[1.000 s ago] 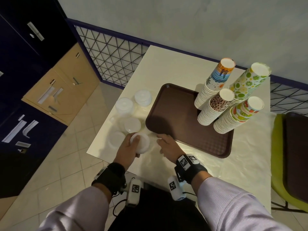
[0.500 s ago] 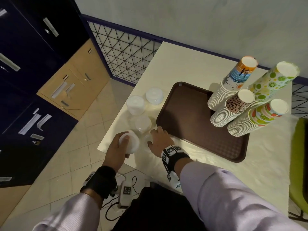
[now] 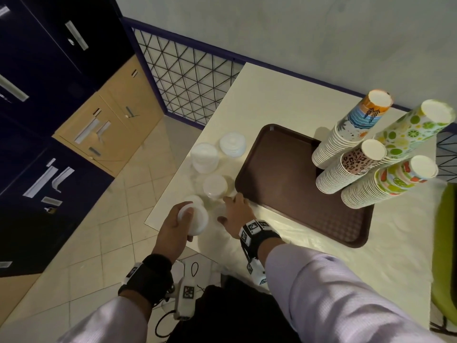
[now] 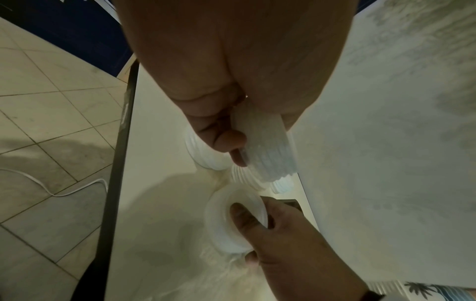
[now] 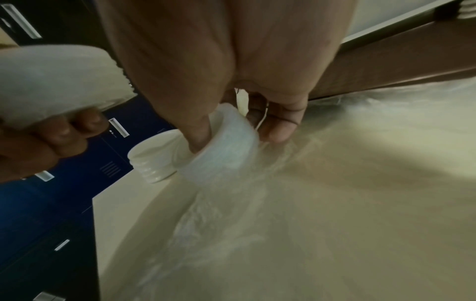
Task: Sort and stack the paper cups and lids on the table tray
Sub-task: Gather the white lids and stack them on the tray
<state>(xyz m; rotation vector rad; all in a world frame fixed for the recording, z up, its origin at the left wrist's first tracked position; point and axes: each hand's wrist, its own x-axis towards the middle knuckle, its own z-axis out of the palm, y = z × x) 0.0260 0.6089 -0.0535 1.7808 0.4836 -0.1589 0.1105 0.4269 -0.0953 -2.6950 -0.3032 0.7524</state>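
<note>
A brown tray lies on the white bench, toward its right side. In the tray's far right corner four stacks of paper cups stand upside down, packed close: a stack topped with an orange-and-blue cup, a tall lime-patterned stack, a leopard-print stack, and a fruit-patterned stack nearest the right rim. The rest of the tray floor is bare brown.

The lids are all off the tray, along the bench's left edge. Two piles of white lids and sit side by side toward the far end, just beside the tray's left rim. A smaller pile stands nearer, and one more low pile shows just behind the left hand.

At the near left corner of the bench, the left hand has its grip closed around a short stack of lids, thumb on top, fingers curled beneath, the stack tilted on its side. Just to its right, the right hand grips another translucent stack of lids; in the wrist view its thumb reaches inside the stack's open end while the fingers wrap the outside, close to the tray's near left corner. The head view hides that stack under the hand.

A crinkled clear plastic sheet covers the bench's near part, running under the tray. Left of the bench are a tiled floor, dark blue lockers, and a wire mesh panel against the wall. A green chair stands off the right edge.
</note>
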